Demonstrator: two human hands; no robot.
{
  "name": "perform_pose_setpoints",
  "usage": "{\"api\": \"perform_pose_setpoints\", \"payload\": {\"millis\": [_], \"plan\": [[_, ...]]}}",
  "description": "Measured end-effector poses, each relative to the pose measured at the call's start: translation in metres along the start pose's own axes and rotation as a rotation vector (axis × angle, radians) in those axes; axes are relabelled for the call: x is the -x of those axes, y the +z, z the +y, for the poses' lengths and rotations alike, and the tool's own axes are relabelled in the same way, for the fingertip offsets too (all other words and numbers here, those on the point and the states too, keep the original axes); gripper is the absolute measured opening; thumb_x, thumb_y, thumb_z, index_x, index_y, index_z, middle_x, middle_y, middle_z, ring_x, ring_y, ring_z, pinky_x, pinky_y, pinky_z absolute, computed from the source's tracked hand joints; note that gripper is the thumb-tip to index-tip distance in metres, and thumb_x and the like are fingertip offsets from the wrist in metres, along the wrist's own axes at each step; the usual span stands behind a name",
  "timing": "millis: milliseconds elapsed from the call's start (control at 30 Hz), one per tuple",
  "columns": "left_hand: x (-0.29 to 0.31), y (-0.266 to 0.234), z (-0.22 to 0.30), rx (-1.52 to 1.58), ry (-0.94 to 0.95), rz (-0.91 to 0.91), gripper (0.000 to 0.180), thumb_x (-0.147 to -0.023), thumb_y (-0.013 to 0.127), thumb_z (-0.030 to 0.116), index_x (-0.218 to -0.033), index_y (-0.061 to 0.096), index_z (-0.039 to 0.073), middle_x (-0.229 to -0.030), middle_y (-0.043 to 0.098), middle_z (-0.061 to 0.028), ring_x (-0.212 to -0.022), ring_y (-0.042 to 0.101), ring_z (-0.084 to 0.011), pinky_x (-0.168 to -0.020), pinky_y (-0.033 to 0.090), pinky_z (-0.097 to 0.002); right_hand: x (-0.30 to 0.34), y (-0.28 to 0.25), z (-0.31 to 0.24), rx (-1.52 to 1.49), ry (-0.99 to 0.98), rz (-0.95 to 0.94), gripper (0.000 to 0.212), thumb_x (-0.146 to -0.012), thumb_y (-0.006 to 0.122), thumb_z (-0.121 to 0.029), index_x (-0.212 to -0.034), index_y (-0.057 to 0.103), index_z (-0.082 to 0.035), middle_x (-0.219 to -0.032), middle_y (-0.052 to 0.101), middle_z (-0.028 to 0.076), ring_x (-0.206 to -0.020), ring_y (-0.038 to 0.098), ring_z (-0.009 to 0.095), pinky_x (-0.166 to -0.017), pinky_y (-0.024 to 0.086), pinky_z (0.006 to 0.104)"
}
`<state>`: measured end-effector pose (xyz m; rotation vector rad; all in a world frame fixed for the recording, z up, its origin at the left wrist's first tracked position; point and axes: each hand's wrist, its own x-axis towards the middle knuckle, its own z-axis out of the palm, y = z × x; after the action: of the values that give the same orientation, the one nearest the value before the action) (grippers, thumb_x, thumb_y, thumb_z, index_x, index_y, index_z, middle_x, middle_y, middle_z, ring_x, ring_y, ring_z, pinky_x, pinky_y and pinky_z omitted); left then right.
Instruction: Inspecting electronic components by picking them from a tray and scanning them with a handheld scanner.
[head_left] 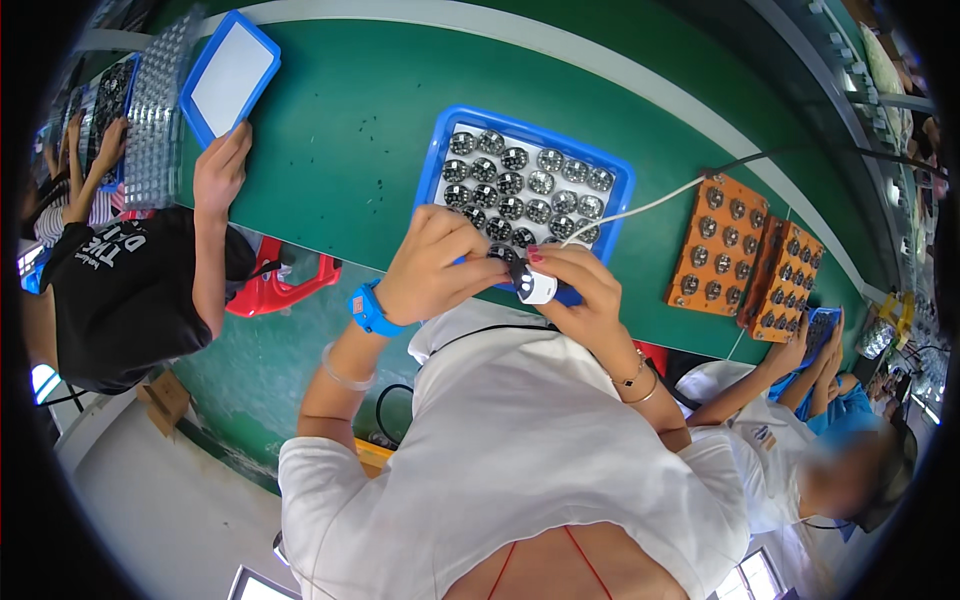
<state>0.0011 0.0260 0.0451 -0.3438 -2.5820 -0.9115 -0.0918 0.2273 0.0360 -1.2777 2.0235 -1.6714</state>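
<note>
My left hand [440,258], with a blue band at its wrist, is closed in a pinch. At its fingertips is a small round black part [502,254] with shiny spots, partly covered by the fingers. Right beside it, my right hand [582,286] is closed around a short white cylindrical piece [539,289] with a dark end. A thin white cable [640,207] runs down to the right hand's fingers; where it ends is hidden. Just beyond both hands lies a blue-rimmed tray [428,165] holding rows of round black-and-clear parts [511,183].
On the green table [330,150], orange trays [697,250] of similar round parts lie at right. A co-worker's hand [221,175] holds a blue-rimmed white tray [232,80] at left, near clear plastic trays [157,130]. More people sit at right. A red stool [285,285] stands below the table edge.
</note>
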Motion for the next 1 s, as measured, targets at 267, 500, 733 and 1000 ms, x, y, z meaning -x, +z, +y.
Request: {"api": "perform_pose_setpoints", "payload": {"millis": [267,500,733,1000], "plan": [[0.0,-0.004,-0.002,0.009,-0.06,-0.038,0.018,-0.064,0.077,0.021,-0.079,0.069,0.017,-0.08,0.047,0.0019,-0.084,0.047,-0.0205,-0.076,0.034,-0.0359,0.009,-0.002,0.001,-0.034,0.096,0.057,0.036,-0.071,0.075,-0.002,-0.105,0.063,0.004,-0.105,0.065,0.017,-0.096,0.064,0.027,-0.084,0.05,0.0358],[0.001,-0.003,-0.013,0.045,-0.125,-0.124,0.014,-0.068,0.076,0.02,-0.079,0.069,0.015,-0.079,0.047,0.0008,-0.083,0.048,-0.0208,-0.077,0.034,-0.0357,0.008,-0.014,0.009,-0.056,0.178,0.122,0.043,-0.07,0.074,0.001,-0.11,0.06,0.004,-0.109,0.063,0.017,-0.101,0.061,0.025,-0.09,0.047,0.0349],[-0.008,0.006,-0.02,-0.074,-0.09,-0.125,0.018,-0.067,0.077,0.02,-0.081,0.068,0.015,-0.078,0.046,0.0009,-0.081,0.047,-0.0196,-0.076,0.033,-0.0348,-0.007,-0.008,0.006,0.028,0.09,0.048,0.042,-0.065,0.074,0.003,-0.106,0.066,0.0,-0.105,0.065,0.015,-0.096,0.063,0.029,-0.084,0.05,0.0357],[-0.016,0.0,-0.007,-0.026,-0.083,-0.031,0.017,-0.067,0.077,0.018,-0.081,0.068,0.015,-0.079,0.046,0.0019,-0.081,0.046,-0.0193,-0.076,0.033,-0.0348,-0.012,-0.007,0.007,0.023,0.049,0.01,0.04,-0.067,0.075,0.0,-0.106,0.065,0.001,-0.106,0.065,0.016,-0.098,0.063,0.029,-0.085,0.049,0.0363]]}}
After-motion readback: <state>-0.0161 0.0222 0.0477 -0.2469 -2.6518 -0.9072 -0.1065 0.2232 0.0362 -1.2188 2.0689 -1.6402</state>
